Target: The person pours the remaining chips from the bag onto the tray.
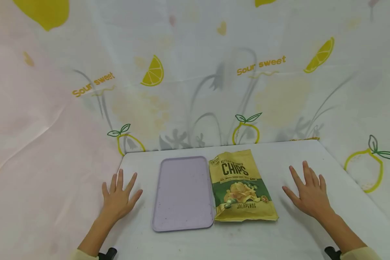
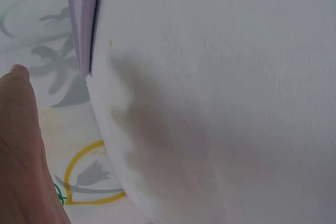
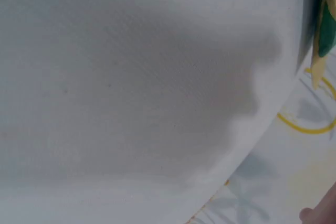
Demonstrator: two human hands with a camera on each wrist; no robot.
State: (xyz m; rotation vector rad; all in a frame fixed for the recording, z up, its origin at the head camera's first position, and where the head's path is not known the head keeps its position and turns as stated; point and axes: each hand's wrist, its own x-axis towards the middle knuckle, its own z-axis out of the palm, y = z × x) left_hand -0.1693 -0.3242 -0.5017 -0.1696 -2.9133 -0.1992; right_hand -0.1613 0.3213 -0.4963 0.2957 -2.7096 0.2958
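Note:
A yellow and green bag of jalapeño chips (image 1: 243, 186) lies flat on the white table, printed side up. Just left of it is a pale purple tray (image 1: 183, 195) with a low rim, its right side against or very near the bag. My left hand (image 1: 118, 198) hovers to the left of the tray, fingers spread, holding nothing. To the right of the bag my right hand (image 1: 310, 196) also has its fingers spread and holds nothing. The tray's edge (image 2: 84, 19) shows in the left wrist view, and the bag's edge (image 3: 326, 30) in the right wrist view.
The white table (image 1: 240, 242) ends at a back edge before a hanging cloth (image 1: 188, 72) printed with lemons and "Sour sweet". Shadows of both hands fall on the tabletop. Dark straps sit on both wrists, below cream sleeves.

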